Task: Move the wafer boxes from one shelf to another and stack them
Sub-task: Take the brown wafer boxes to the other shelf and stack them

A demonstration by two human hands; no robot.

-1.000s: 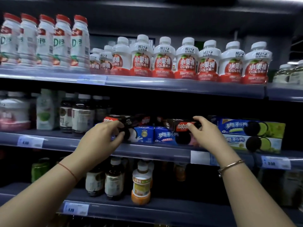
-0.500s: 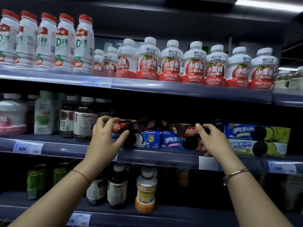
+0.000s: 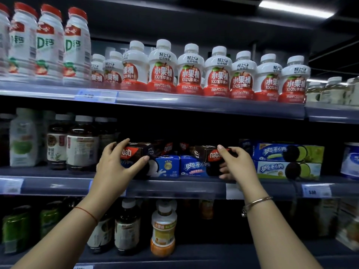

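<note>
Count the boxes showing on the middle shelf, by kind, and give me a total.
Nabati wafer boxes: 2, one gripped by the left hand, one by the right hand
Blue Oreo boxes: 2
Blue-and-green Oreo boxes: 2
Total: 6

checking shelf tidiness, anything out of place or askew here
The left wafer box and right wafer box sit askew atop the blue cookie boxes, gripped by the left hand and right hand. Nothing spilled.
</note>
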